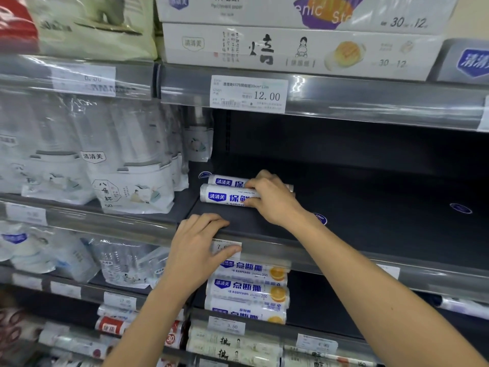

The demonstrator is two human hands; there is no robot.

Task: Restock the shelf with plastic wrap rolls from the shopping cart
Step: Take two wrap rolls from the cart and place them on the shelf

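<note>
Two hands work at the dark shelf [370, 207]: the left hand [198, 250] grips its front edge [264, 238], thumb on a price label [225, 246], and the right hand [272, 200] clasps the front plastic wrap roll [222, 197], which lies against a second roll [225, 181].

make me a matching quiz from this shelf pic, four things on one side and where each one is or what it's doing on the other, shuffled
1 right hand
2 left hand
3 12.00 price tag
4 orange-print rolls

a one level below both hands
b on the upper rail
c grips the shelf edge
d holds the front plastic wrap roll

Pairs: 1-d, 2-c, 3-b, 4-a
</note>
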